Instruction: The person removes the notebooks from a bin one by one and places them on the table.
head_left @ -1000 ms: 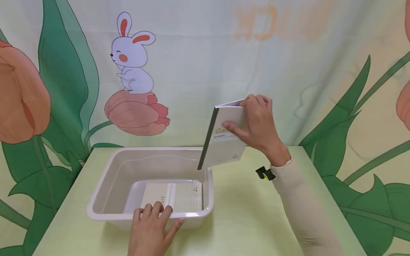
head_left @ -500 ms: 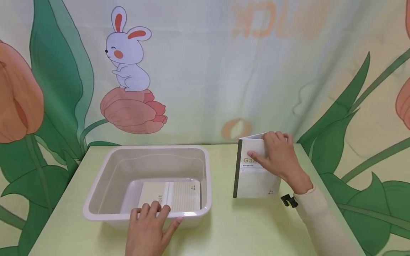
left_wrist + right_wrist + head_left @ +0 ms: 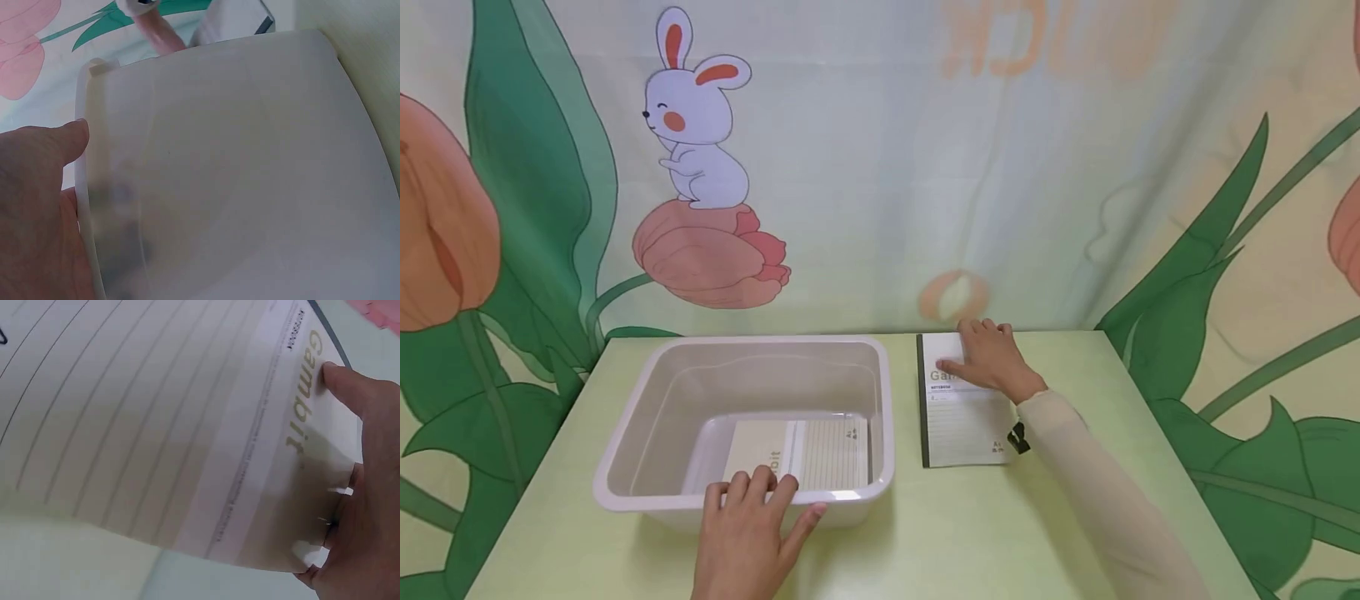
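My left hand (image 3: 745,529) grips the near rim of a beige plastic basin (image 3: 886,417), its fingers hooked over the edge and the thumb outside. In the left wrist view the basin's wall (image 3: 250,162) fills most of the picture. Inside the basin lies a beige notebook (image 3: 829,454) with a lined cover. To the right of the basin, my right hand (image 3: 996,362) holds another notebook (image 3: 966,429) with a dark spine, upper end away from me, close over the table. In the right wrist view the thumb presses the "Gambit" cover (image 3: 187,425), with the fingers at its edge.
The pale green table (image 3: 925,542) reaches back to a printed cloth (image 3: 850,167) with a rabbit and tulips. The basin takes up the table's left half. A black clip (image 3: 1018,437) hangs at the right sleeve.
My right hand has carried the notebook from above the basin's right rim out to the right, then down and slightly back left toward the table. The left hand stays on the rim.
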### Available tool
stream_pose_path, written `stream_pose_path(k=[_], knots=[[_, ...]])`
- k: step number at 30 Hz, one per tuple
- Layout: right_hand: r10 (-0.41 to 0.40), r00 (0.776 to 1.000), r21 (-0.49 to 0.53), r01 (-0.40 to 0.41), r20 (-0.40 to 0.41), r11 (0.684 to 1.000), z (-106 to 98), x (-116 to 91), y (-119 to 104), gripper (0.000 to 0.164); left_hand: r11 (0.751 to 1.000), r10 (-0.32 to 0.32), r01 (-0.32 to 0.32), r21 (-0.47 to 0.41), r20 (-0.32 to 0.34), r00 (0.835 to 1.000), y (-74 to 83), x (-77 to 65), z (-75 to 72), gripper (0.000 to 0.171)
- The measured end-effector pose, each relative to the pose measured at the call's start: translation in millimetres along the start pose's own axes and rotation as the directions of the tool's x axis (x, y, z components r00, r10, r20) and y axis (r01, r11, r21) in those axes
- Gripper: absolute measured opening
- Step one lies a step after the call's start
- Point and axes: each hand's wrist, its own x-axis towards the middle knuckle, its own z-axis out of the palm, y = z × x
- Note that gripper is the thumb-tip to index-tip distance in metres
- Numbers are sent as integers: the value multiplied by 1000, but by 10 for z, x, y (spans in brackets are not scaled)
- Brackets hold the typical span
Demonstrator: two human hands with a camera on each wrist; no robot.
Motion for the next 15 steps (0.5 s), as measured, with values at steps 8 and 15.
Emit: stream_pose_path(k=[8,15], knots=[[50,992,79,-60,115,995,391,222,170,73,1000,-19,18,20,44,999,5,2,0,45],[40,988,127,-59,146,990,570,351,203,78,1000,-11,11,14,11,1000,-18,8,3,45]])
